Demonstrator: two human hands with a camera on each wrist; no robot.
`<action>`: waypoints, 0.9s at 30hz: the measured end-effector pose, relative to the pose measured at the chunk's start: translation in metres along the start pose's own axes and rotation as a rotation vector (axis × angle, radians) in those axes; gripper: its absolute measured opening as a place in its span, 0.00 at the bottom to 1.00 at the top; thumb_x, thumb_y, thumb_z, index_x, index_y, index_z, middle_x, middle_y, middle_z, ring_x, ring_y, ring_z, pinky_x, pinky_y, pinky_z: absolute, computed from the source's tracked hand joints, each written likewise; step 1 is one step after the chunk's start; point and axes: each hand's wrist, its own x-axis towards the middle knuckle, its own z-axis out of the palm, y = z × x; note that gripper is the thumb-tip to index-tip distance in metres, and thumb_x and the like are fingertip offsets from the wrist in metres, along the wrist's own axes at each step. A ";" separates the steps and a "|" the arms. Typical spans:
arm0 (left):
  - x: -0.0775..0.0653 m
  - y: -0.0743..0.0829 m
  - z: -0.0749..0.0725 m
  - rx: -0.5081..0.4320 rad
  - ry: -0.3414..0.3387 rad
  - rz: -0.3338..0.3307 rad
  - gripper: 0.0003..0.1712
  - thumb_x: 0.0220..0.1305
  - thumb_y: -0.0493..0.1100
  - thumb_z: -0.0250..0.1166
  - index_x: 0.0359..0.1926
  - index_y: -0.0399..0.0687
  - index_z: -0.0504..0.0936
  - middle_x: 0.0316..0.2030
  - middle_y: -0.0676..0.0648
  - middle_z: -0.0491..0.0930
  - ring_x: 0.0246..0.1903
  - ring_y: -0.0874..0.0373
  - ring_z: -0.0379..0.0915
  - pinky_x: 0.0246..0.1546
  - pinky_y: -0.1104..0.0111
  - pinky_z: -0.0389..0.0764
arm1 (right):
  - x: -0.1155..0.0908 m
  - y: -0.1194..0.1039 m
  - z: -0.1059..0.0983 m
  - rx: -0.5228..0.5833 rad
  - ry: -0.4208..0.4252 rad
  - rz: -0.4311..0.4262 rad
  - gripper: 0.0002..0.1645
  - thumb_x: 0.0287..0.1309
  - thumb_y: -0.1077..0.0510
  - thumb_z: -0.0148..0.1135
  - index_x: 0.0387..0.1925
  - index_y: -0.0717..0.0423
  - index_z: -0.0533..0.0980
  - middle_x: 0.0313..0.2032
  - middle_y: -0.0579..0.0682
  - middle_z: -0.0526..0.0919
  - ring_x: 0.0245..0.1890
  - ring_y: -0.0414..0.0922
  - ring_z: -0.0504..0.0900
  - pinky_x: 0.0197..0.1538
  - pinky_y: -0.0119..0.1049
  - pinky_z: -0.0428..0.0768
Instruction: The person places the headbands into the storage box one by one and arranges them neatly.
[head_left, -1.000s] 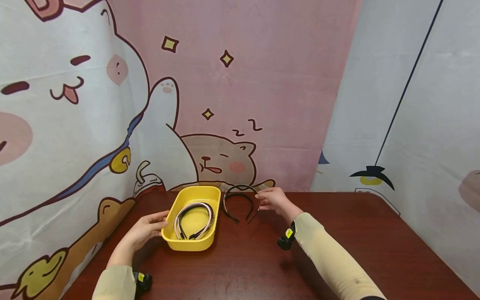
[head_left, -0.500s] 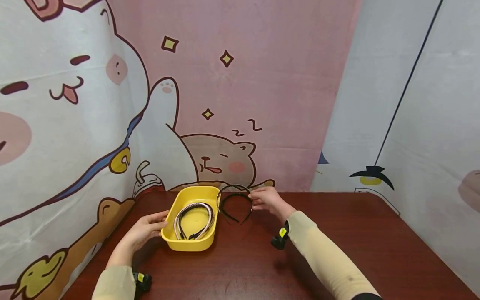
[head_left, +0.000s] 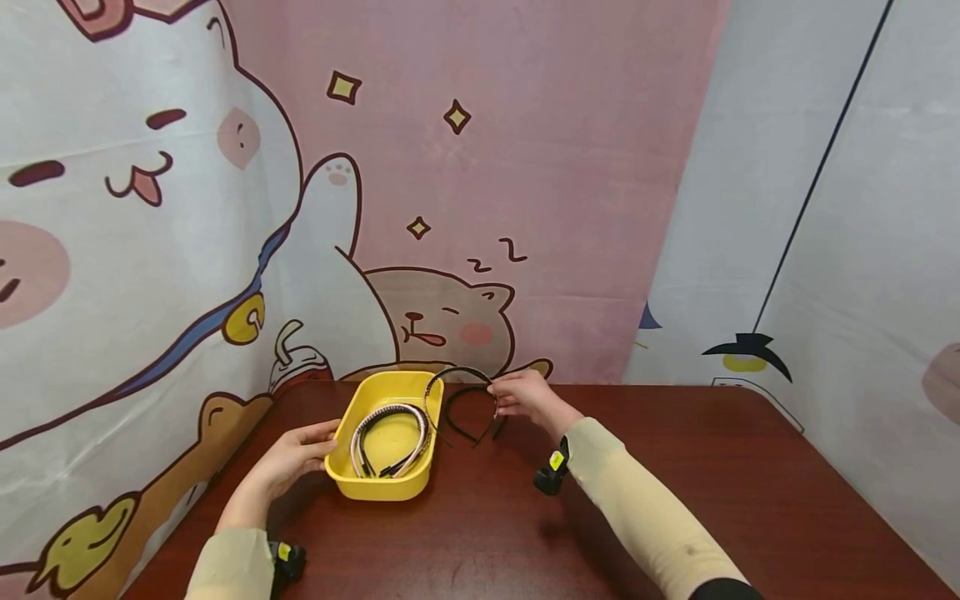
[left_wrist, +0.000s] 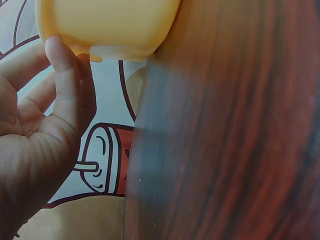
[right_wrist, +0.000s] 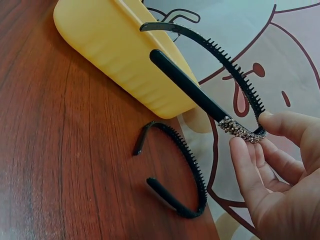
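Observation:
A yellow plastic box stands left of centre on the table, several pink and black headbands lying inside. My left hand holds its left rim; in the left wrist view the thumb lies against the outer wall. My right hand pinches a black toothed headband by the sparkly, beaded part of its band. That headband is raised, its open ends towards the box, and in the head view it overlaps the box's right rim. Below it, a second black toothed headband lies on the table right of the box.
The dark red-brown wooden table extends to the right of the box. A cloth with cartoon animals hangs directly behind the table and along its left side. A pale wall covering is at the right.
My right hand has moved left with the pinched headband, from above the second headband to over the box's right rim. The left hand and box stay in place.

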 end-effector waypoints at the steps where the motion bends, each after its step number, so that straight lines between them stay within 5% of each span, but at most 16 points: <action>1: 0.000 -0.001 0.000 0.006 -0.004 0.003 0.35 0.69 0.36 0.59 0.70 0.26 0.56 0.48 0.37 0.74 0.37 0.55 0.78 0.37 0.67 0.81 | 0.001 0.000 0.001 0.000 -0.005 -0.002 0.18 0.55 0.66 0.65 0.47 0.72 0.77 0.35 0.59 0.82 0.23 0.41 0.79 0.31 0.37 0.83; 8: 0.001 -0.003 -0.002 0.001 0.007 -0.010 0.35 0.68 0.38 0.60 0.70 0.28 0.58 0.48 0.38 0.74 0.37 0.56 0.78 0.38 0.66 0.81 | 0.002 -0.002 0.010 0.002 -0.016 -0.009 0.16 0.55 0.66 0.65 0.45 0.72 0.78 0.31 0.55 0.82 0.23 0.42 0.79 0.30 0.37 0.83; 15: 0.002 -0.003 -0.002 0.005 0.012 -0.017 0.36 0.68 0.39 0.61 0.70 0.28 0.58 0.47 0.38 0.73 0.37 0.56 0.78 0.39 0.66 0.81 | 0.000 -0.007 0.022 -0.023 -0.003 0.001 0.16 0.55 0.66 0.66 0.45 0.71 0.79 0.39 0.62 0.81 0.27 0.44 0.79 0.33 0.39 0.84; 27: 0.003 -0.001 0.000 -0.002 0.019 -0.021 0.34 0.68 0.36 0.60 0.69 0.28 0.59 0.48 0.37 0.74 0.36 0.56 0.78 0.38 0.66 0.81 | 0.002 -0.011 0.034 -0.037 -0.007 0.002 0.15 0.55 0.66 0.66 0.44 0.71 0.79 0.31 0.54 0.80 0.24 0.43 0.79 0.33 0.40 0.84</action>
